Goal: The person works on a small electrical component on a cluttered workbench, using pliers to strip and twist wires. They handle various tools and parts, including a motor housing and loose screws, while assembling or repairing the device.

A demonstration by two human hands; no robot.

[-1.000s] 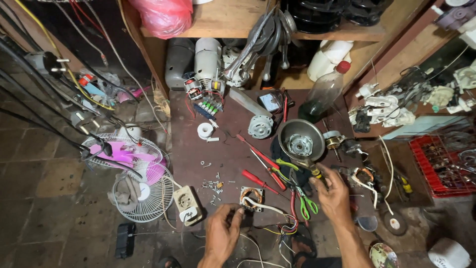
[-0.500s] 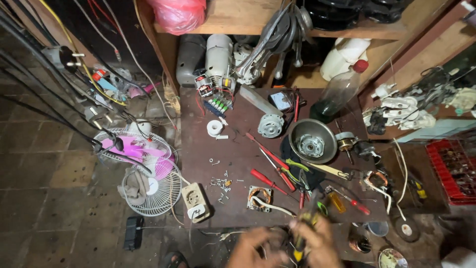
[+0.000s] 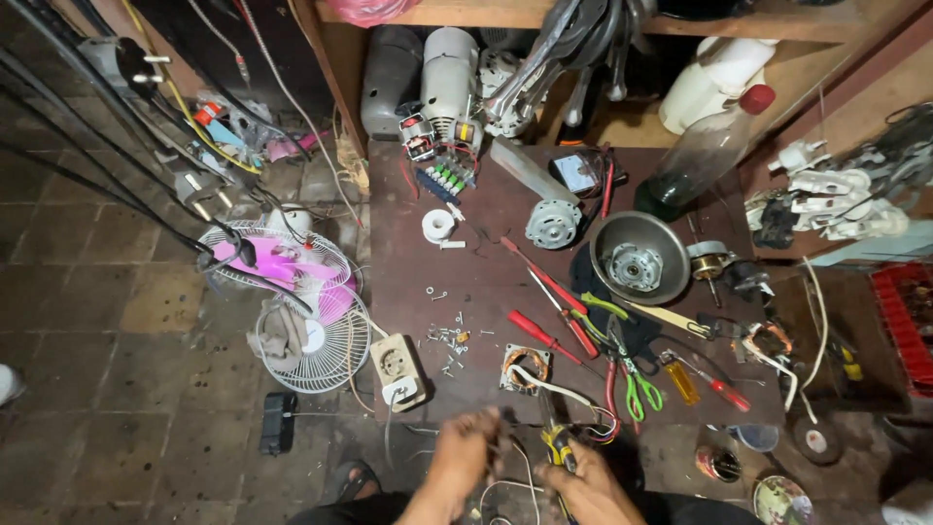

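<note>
Holding a yellow-handled tool [image 3: 557, 449] upright in your right hand [image 3: 593, 491], you had it just below the stator [image 3: 526, 368], the small square coil of copper winding at the near edge of the tabletop [image 3: 466, 292]. The tool's long axis ran toward and away from you, its tip pointing up at the stator. Your right grip was wrapped around the lower handle. Your left hand [image 3: 466, 462] sat left of the tool and below the stator, fingers curled and blurred; a thin white wire [image 3: 505, 486] looped between your hands, but I could not tell whether that grip pinched it. A second white lead [image 3: 564, 391] trailed from the stator toward the tool. Your right hand was nearer the stator. Loose screws [image 3: 449, 340] lay left of the stator, red screwdrivers [image 3: 544, 335] above it. Both wrists were cut off by the bottom edge, and the tool's tip was hard to make out.
</note>
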